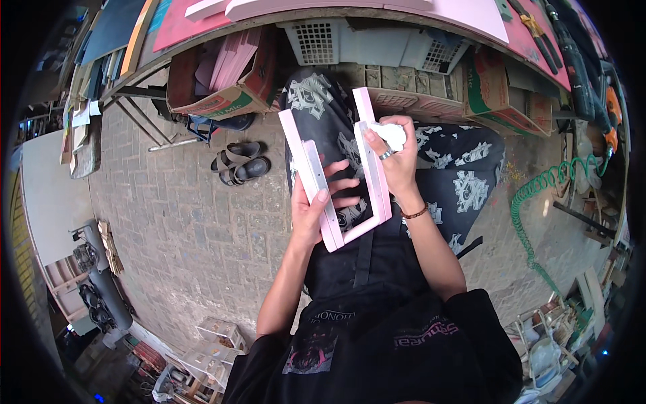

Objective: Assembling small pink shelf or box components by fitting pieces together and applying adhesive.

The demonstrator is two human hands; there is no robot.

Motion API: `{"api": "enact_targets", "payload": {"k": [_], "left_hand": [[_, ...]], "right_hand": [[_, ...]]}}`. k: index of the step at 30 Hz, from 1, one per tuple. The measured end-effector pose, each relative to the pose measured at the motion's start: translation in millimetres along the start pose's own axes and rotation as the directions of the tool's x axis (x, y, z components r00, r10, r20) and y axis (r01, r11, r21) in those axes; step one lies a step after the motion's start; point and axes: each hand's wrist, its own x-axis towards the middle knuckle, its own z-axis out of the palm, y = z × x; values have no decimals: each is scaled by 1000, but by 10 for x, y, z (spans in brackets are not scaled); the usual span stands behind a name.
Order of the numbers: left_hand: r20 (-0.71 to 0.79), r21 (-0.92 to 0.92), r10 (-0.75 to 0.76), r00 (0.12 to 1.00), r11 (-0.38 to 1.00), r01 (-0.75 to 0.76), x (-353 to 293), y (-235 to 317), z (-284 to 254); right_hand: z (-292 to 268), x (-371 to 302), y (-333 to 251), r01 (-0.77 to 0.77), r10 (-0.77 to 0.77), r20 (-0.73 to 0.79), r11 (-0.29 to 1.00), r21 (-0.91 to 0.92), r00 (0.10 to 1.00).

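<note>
A pink U-shaped frame [363,230] is held over my lap, its two long arms pointing away from me. Grey strips with small screws or holes run along both arms. My left hand [313,209] grips the left arm, thumb in front and the other fingers spread behind it, showing through the gap. In my right hand [398,158] is a white crumpled wad [391,137], perhaps cloth or paper. The thumb of that hand presses against the right arm near its upper part. What the wad's underside touches is hidden.
Ahead is a workbench [457,20] with pink boards, pliers [531,30] and a power tool. Below it stand cardboard boxes [219,101] and a grey crate [350,47]. Sandals [241,165] lie on the brick floor. A green coiled hose [521,209] hangs at right.
</note>
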Motion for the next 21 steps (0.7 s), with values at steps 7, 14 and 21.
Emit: {"api": "enact_targets", "payload": {"k": [7, 14, 21], "left_hand": [[280, -671, 8, 960, 717, 190, 258, -119, 187], [418, -669, -44, 908, 661, 340, 302, -270, 177], [504, -753, 23, 863, 502, 426, 245, -375, 163]], "right_hand": [[-22, 11, -199, 37, -36, 31, 999, -32, 999], [-182, -50, -409, 44, -49, -45, 993, -111, 998], [-282, -61, -417, 65, -89, -52, 932, -356, 995]]}}
